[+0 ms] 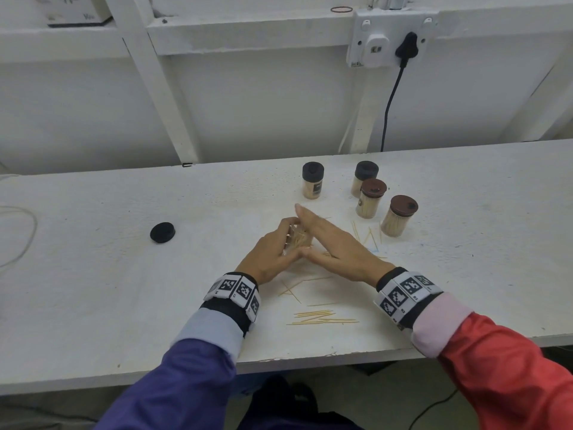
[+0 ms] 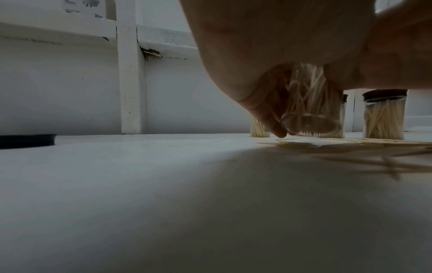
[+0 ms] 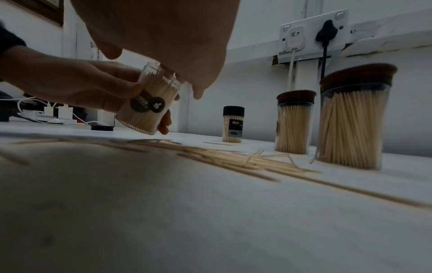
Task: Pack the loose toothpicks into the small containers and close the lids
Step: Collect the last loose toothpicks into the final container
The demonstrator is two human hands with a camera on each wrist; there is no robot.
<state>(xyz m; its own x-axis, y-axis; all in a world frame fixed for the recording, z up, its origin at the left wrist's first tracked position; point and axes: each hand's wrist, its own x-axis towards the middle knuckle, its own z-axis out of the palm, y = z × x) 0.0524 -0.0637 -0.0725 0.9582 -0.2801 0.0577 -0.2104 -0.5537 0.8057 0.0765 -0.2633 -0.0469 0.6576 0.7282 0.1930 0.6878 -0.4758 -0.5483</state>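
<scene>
My left hand [image 1: 266,254] grips an uncapped clear container [image 1: 299,240] packed with toothpicks, tilted and lifted just off the table. The left wrist view shows its clear base [image 2: 311,123] above the surface. My right hand [image 1: 331,243] lies flat with straight fingers against the container's mouth [image 3: 151,73]. Loose toothpicks [image 1: 322,316] lie scattered near the front edge and under both hands, and a spread of them [image 3: 233,158] shows in the right wrist view. A loose black lid [image 1: 162,232] sits to the left.
Several capped, filled containers stand at the back right: two black-lidded [image 1: 313,180] [image 1: 366,178] and two brown-lidded [image 1: 370,198] [image 1: 398,216]. A wall socket with a black plug and cord [image 1: 406,48] is behind them. A white cable [image 1: 18,237] loops at far left.
</scene>
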